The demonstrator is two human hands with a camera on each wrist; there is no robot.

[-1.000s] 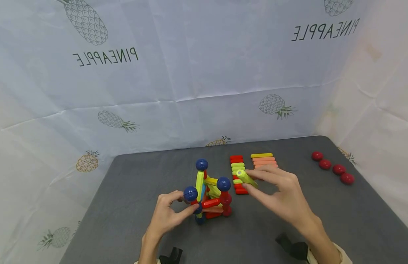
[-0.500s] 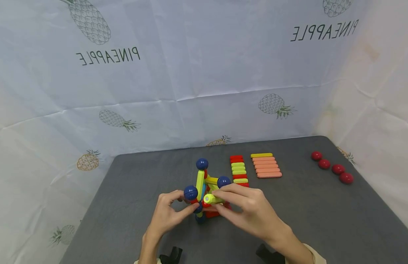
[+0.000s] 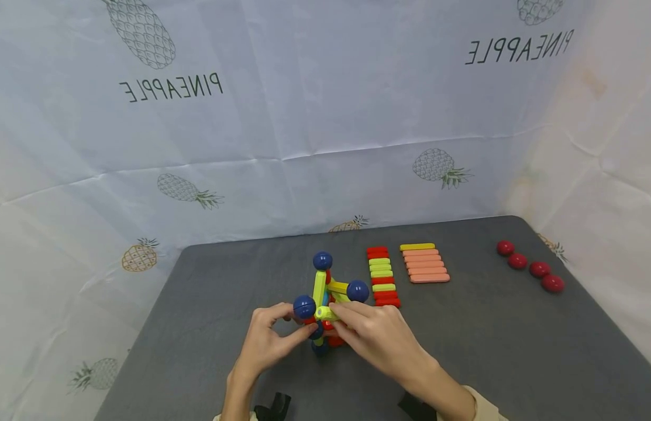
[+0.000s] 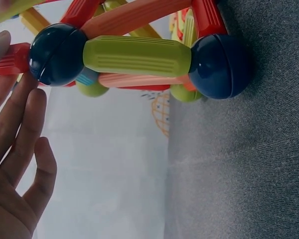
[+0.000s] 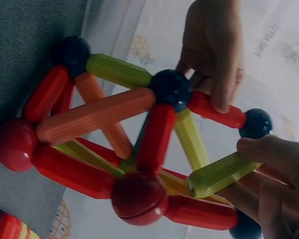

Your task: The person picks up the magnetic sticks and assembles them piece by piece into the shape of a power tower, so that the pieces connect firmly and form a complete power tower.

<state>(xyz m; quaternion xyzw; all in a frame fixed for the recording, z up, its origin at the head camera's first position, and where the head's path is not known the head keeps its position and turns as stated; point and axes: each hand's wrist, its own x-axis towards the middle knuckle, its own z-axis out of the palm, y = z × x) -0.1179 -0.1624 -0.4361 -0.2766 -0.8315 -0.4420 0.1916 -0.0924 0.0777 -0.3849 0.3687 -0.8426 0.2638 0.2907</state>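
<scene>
A tower of magnetic rods and balls stands on the table between the hands, with dark blue balls at its top corners. My left hand steadies its near left side, thumb and fingers pinching an upright red magnetic rod between two blue balls. My right hand pinches a loose yellow-green magnetic rod between thumb and fingers. That rod lies just beside the upper left blue ball, one end sticking out past the fingertips. In the head view, my right hand hides the tower's lower right side.
Behind the tower, a column of red and yellow-green rods lies on the grey table. To its right is a stack of orange rods topped by a yellow rod. Several red balls line the far right edge. A printed cloth hangs behind.
My right hand has carried the yellow-green rod leftward from beside the loose rods to the top of the tower, near the upper left blue ball. My left hand has kept its hold.
</scene>
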